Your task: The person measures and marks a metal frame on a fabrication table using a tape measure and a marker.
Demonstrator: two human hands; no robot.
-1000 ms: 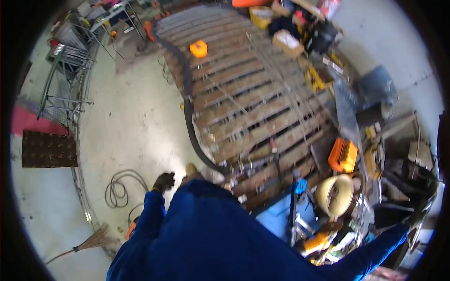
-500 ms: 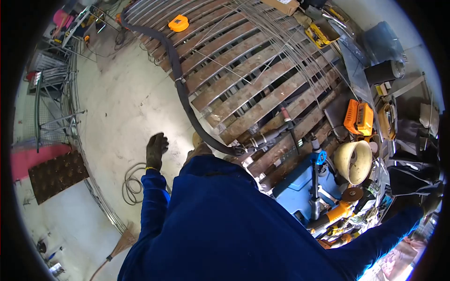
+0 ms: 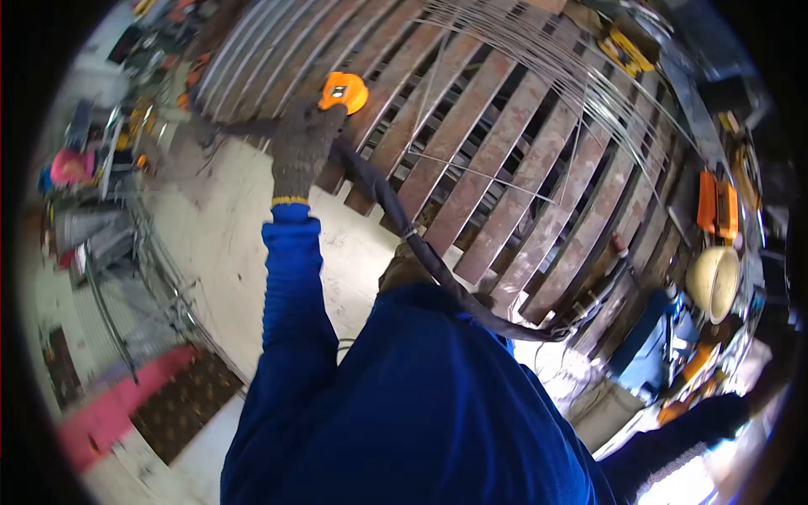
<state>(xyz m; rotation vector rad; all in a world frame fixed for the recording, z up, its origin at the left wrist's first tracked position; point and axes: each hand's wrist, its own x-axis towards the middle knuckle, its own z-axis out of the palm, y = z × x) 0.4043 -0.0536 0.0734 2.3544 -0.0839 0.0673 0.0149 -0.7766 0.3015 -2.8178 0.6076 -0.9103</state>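
Note:
My left hand, in a dark grey work glove with a yellow cuff, reaches forward at the upper left. Its fingers meet the lower edge of an orange tape measure by the metal slats. Blur and the glove's back hide whether the fingers are closed around it. A thick black sleeved hose runs under the hand and past my body. My right arm, in a blue sleeve, stretches out to the far right. The right hand there is dark and smeared at the view's edge, so its fingers cannot be made out.
Rusty slats form a wide grate, with thin metal rods across it. At right are a blue case, a cream hard hat and an orange box. A brown patterned mat lies at left.
My left hand has moved forward from above the pale floor to the tape measure. The view has turned, shifting the grate and tools. My right arm stays out to the right.

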